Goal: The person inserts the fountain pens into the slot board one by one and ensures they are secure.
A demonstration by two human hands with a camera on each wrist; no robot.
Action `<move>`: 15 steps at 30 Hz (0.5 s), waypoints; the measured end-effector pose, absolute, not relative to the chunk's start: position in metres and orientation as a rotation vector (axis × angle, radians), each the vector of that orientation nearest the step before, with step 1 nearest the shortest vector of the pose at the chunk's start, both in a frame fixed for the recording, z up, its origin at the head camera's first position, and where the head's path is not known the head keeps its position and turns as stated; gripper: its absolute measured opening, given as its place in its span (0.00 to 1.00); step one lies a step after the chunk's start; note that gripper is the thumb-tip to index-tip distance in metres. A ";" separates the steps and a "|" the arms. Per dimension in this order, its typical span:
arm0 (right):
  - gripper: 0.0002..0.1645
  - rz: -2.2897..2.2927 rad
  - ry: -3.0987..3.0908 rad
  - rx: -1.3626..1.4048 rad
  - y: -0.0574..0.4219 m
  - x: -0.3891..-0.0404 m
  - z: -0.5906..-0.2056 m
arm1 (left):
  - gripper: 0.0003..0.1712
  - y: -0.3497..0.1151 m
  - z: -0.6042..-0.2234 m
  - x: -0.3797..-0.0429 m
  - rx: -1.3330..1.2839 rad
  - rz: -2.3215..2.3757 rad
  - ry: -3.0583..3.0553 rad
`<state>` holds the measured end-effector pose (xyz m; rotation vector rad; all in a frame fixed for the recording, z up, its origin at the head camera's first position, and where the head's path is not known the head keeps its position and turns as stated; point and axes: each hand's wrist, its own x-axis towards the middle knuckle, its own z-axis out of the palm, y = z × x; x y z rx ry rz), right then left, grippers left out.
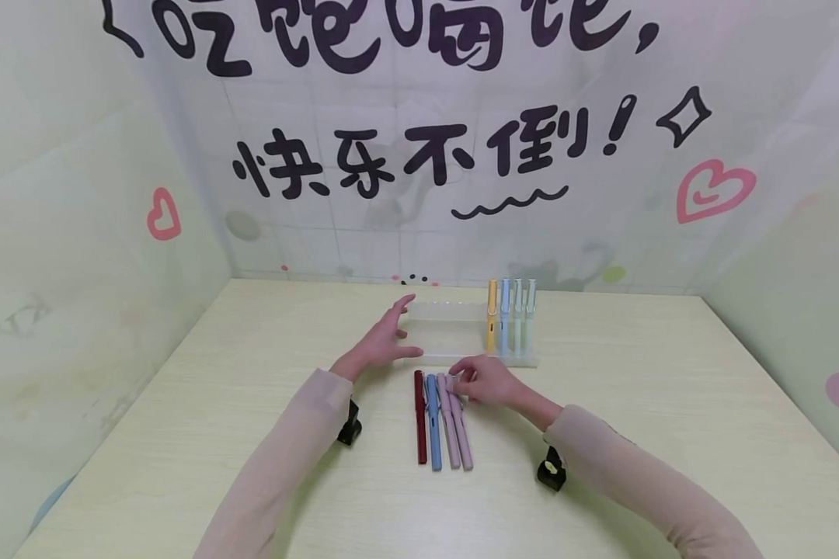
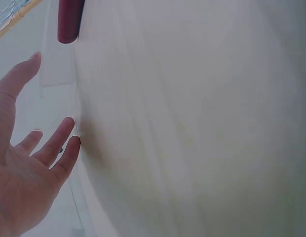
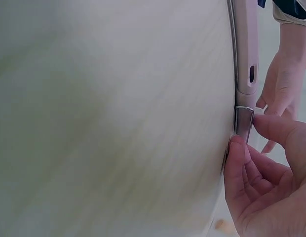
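Note:
My left hand is at the left end of a clear pen rack, thumb and fingers spread apart. Whether it touches the rack I cannot tell. In front of the rack, a dark red pen, a blue pen and two lilac pens lie side by side on the table. With thumb and fingers my right hand pinches the cap end of the rightmost lilac pen. The right wrist view shows this pen's cap and metal clip close up.
Upright at the rack's right side stand a yellow pen, a light blue pen and two pale green pens. Behind the table hangs a white printed cloth, with more cloth at both sides.

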<state>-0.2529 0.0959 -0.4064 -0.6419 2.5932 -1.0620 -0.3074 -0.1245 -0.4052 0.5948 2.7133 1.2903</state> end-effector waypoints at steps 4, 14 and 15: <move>0.14 -1.056 2.588 -0.641 0.095 -0.253 -0.407 | 0.57 -0.125 -0.406 -0.307 0.606 1.288 2.712; 0.10 -1.027 2.583 -0.643 0.095 -0.254 -0.409 | 0.57 -0.125 -0.406 -0.308 0.608 1.298 2.706; 0.11 -1.018 2.582 -0.638 0.095 -0.254 -0.409 | 0.57 -0.125 -0.406 -0.308 0.608 1.297 2.708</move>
